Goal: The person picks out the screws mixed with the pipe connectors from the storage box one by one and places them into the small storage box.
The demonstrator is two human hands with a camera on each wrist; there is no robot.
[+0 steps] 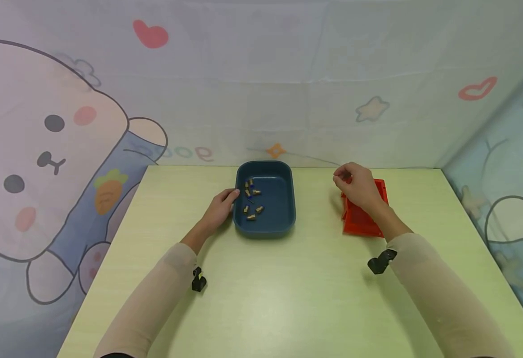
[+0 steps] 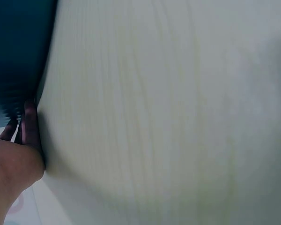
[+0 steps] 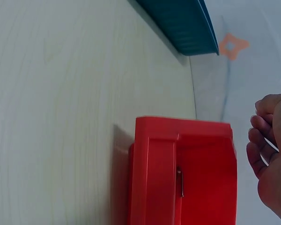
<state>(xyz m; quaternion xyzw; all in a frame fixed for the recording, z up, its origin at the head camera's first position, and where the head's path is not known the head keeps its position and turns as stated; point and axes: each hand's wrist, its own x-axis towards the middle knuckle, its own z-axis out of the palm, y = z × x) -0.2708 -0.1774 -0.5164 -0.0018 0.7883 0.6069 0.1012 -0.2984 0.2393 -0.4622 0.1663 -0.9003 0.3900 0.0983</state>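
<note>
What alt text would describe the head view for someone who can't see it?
A person's left hand grips the left rim of a dark blue tray holding small brass-coloured fittings, while the right hand, its contents unclear, hovers over a red plastic bin. Both containers sit on a pale table before a cartoon-printed backdrop.

smooth red plastic bin (image 3: 159, 183), brassy metal fittings (image 1: 251, 217)

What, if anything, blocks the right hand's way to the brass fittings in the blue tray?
Only the right wall of the blue tray, probably passable from above. The brass fittings lie beyond it, toward the tray's left side. Nothing else visible stands between them and the right hand.
</note>
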